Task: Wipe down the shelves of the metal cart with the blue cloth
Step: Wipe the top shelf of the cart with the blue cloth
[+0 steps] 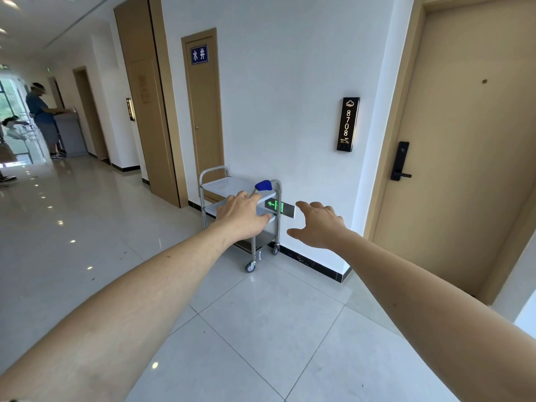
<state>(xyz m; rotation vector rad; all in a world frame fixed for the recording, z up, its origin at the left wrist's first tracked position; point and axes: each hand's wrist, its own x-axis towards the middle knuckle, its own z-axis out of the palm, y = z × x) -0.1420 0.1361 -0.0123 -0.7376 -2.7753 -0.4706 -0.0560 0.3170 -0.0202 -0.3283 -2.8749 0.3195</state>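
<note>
Both hands, left hand and right hand, stretch out spread and empty toward the metal cart; blue cloth sits on its handle.

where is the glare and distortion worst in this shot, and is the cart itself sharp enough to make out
Head view: ceiling lights leave small bright spots on the glossy floor tiles, and the far window at the left is blown out. Wide-angle bending bows the right door frame and stretches both forearms. The metal cart and blue cloth on its handle read clearly; the left hand covers part of the shelves.
</note>
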